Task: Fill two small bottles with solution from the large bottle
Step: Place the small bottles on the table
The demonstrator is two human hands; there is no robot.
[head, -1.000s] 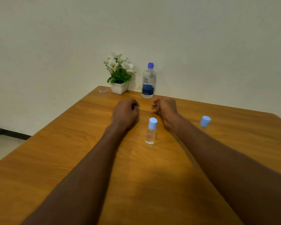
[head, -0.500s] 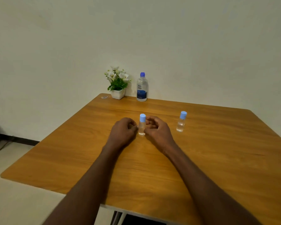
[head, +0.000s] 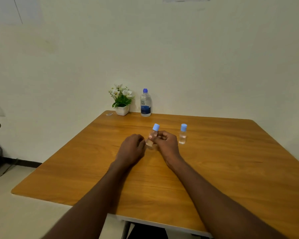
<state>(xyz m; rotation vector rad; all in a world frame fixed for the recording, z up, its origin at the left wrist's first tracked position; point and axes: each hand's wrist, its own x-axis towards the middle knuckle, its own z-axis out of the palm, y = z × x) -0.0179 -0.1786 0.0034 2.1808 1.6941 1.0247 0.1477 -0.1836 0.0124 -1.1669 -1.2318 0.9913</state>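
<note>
From the head camera, you are at the opening step: getting the first small bottle [head: 152, 135] in hand so its cap can come off. Nothing looks filled or opened yet, as I judge it, since all three caps are on.

Take the large bottle [head: 145, 103] as your landmark; it stands upright at the far edge of the table [head: 231, 169], just to the right of the flower pot [head: 122, 100]. The first small bottle is in front of it, toward you, tilted with its blue cap [head: 156, 126] leaning up and to the right. Your right hand [head: 167, 145] is closed around its body, fingers curled on its right side. Your left hand [head: 132, 149] is loosely curled just beside the bottle's base on its left; I cannot tell whether those fingertips touch it.

The second small bottle [head: 182, 134] stands upright in front of the large bottle and further right, near your right hand but apart from it.

Next, you likely need to steady the body with one hand and bring the other up to the cap; the light bottle could slip or tip.
</note>
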